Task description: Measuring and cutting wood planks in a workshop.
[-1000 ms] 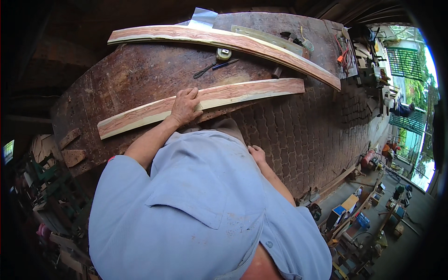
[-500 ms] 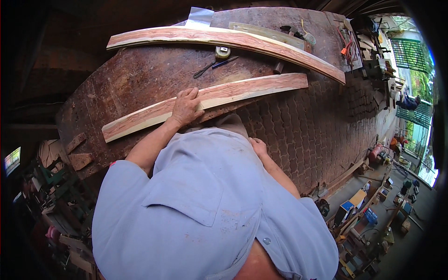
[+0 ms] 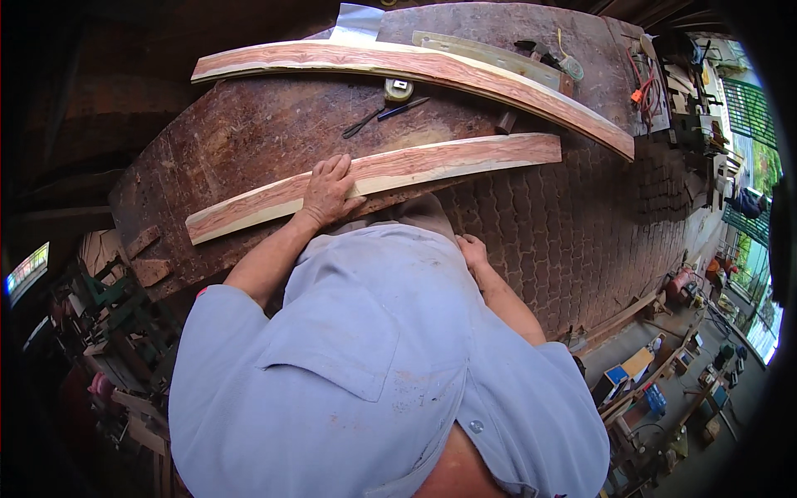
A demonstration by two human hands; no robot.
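Observation:
My left hand (image 3: 328,192) rests on a long, slightly curved wooden board (image 3: 423,163) with a reddish middle and pale edges. Its fingers lie flat across the board's face, and the thumb sits by the near edge. Under the board is the worn brown bench top (image 3: 174,170), while the board's right end reaches out past the bench edge. My right hand (image 3: 473,251) is low beside my hip, its fingers curled in; whatever they may hold is hidden. A second curved board (image 3: 349,57) of like colour lies farther back, above the first.
Between the boards lie a tape measure (image 3: 398,90), a dark pen (image 3: 403,108) and a thin dark tool (image 3: 363,124). Behind the far board are a flat pale strip (image 3: 490,60) and a hammer (image 3: 538,51). Brick paving (image 3: 531,224) spreads to the right; tools crowd the lower right.
The whole view has shifted slightly, so the bench and boards appear a little farther right. My left hand keeps its place on the near board; my right hand stays by my hip.

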